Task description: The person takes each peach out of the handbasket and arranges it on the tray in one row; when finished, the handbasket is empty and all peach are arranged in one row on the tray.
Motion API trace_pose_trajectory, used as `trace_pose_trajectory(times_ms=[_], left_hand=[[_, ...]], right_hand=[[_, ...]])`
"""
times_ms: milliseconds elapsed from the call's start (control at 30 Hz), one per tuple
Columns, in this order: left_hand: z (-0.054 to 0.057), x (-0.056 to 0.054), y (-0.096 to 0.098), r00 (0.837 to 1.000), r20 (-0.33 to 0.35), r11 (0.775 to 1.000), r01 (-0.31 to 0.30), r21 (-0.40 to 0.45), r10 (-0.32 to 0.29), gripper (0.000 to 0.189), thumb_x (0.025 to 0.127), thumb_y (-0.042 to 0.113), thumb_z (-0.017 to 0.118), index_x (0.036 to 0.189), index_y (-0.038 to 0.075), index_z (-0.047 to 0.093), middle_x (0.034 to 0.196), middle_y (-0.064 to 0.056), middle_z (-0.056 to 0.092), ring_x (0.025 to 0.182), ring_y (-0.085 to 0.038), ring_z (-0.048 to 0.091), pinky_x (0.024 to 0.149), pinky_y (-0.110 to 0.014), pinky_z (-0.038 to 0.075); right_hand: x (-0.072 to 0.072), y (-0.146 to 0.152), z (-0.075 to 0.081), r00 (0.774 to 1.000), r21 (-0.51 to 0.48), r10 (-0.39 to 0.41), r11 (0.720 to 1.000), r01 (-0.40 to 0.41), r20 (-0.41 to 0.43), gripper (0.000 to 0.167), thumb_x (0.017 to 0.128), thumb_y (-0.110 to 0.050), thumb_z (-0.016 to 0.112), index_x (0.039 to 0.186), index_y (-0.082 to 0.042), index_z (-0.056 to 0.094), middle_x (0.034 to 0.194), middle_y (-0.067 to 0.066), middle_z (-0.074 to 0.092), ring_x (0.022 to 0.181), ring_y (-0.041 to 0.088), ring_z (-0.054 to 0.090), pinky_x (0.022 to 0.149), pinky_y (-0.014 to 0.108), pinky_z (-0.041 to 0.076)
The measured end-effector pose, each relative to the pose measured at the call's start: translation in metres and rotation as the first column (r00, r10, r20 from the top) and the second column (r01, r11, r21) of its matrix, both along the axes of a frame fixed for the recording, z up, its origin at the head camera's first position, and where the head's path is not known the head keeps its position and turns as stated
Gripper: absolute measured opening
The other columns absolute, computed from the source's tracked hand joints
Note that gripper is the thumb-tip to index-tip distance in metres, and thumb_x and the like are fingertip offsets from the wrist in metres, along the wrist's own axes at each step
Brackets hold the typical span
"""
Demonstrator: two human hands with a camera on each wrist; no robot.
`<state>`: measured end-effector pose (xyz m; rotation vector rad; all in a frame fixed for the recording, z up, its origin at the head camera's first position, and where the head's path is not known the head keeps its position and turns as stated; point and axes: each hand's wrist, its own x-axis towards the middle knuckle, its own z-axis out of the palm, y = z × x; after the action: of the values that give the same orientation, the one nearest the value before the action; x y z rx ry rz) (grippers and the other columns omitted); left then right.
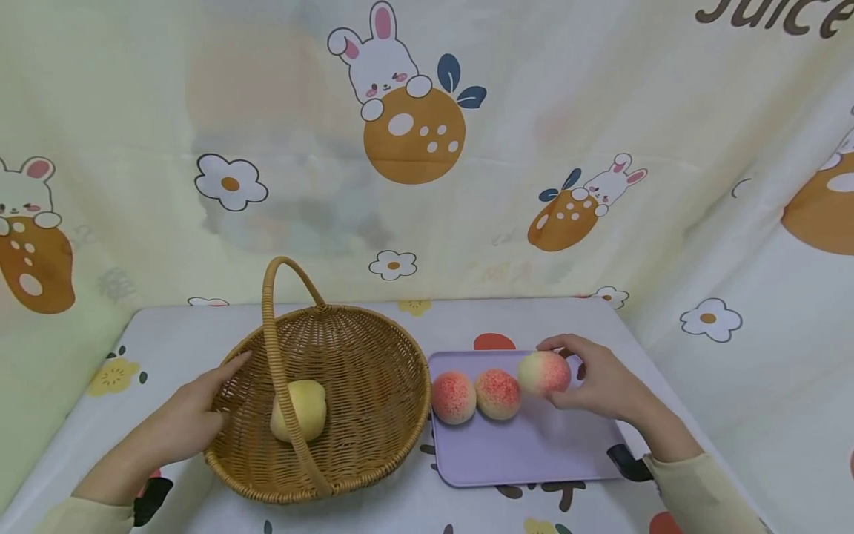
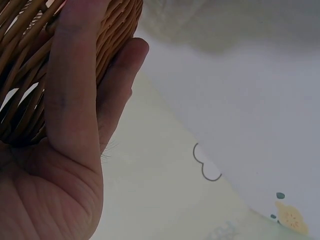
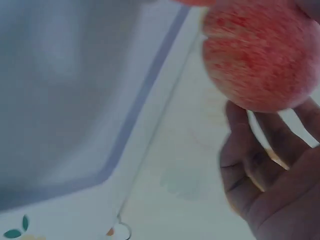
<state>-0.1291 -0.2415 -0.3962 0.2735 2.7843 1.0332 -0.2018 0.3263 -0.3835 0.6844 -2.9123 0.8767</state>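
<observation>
My right hand (image 1: 603, 382) holds a pale yellow and pink peach (image 1: 543, 373) between thumb and fingers, over the back of a lilac tray (image 1: 540, 456). Its red speckled side fills the top of the right wrist view. Left of it, two red speckled peaches (image 1: 454, 398) sit side by side on the tray. My left hand (image 1: 183, 423) grips the left rim of a brown wicker basket (image 1: 367, 386), with straight fingers against the weave in the left wrist view. Inside the basket lies one yellow fruit (image 1: 308, 410), partly hidden by the handle.
The basket's tall arched handle (image 1: 272, 326) stands upright. Basket and tray stand close together on a patterned white tablecloth (image 1: 373, 512). Behind and beside the table hangs a printed curtain (image 1: 300, 185) with rabbits and flowers.
</observation>
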Motion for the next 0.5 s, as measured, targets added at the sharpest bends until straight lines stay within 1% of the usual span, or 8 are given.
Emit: trace_pose_trajectory(times_ms=[100,200,267,367,500], left_hand=[[0.000,0.001,0.001,1.000,0.004,1.000,-0.002,0.011,0.002,0.084,0.079,-0.012,0.052,0.158,-0.005,0.024,0.153,-0.039,0.030,0.138,-0.059,0.029,0.104,-0.072,0.032],[-0.001,0.002,0.001,1.000,-0.001,1.000,-0.001,0.013,0.001,0.084,0.078,-0.012,0.052,0.158,-0.005,0.025,0.153,-0.039,0.031,0.138,-0.059,0.030,0.104,-0.072,0.032],[-0.002,0.003,0.001,1.000,0.004,1.000,-0.001,0.013,0.001,0.084,0.078,-0.013,0.052,0.158,-0.004,0.024,0.153,-0.039,0.030,0.138,-0.059,0.030,0.103,-0.072,0.033],[-0.002,0.003,0.001,1.000,0.000,1.000,0.001,0.010,-0.001,0.085,0.078,-0.013,0.051,0.158,-0.004,0.024,0.153,-0.039,0.030,0.138,-0.059,0.030,0.103,-0.072,0.033],[-0.001,0.002,0.000,1.000,-0.006,1.000,0.001,0.006,-0.001,0.085,0.078,-0.012,0.052,0.158,-0.004,0.024,0.153,-0.038,0.030,0.138,-0.058,0.031,0.103,-0.072,0.033]], right_hand=[[-0.002,0.009,-0.008,0.997,0.034,-0.006,0.999,0.004,0.074,0.057,0.068,-0.017,0.086,0.121,-0.021,0.065,0.109,-0.005,0.065,0.092,0.019,0.056,0.067,0.032,0.048],[-0.004,0.016,-0.018,0.990,0.056,-0.008,0.998,0.001,0.141,0.058,0.067,-0.017,0.085,0.121,-0.020,0.066,0.112,-0.004,0.064,0.094,0.022,0.056,0.066,0.031,0.048],[-0.006,0.020,-0.026,0.987,0.063,0.004,0.998,-0.015,0.162,0.058,0.067,-0.017,0.086,0.122,-0.019,0.065,0.115,-0.003,0.064,0.099,0.022,0.056,0.069,0.032,0.050],[-0.008,0.023,-0.034,0.982,0.037,0.030,0.999,-0.037,0.187,0.062,0.068,-0.016,0.087,0.126,-0.013,0.064,0.121,0.003,0.063,0.102,0.024,0.057,0.074,0.034,0.055],[-0.009,0.022,-0.036,0.973,0.007,0.062,0.998,-0.065,0.221,0.071,0.070,-0.012,0.084,0.136,-0.005,0.059,0.128,0.009,0.060,0.110,0.028,0.056,0.084,0.037,0.056]])
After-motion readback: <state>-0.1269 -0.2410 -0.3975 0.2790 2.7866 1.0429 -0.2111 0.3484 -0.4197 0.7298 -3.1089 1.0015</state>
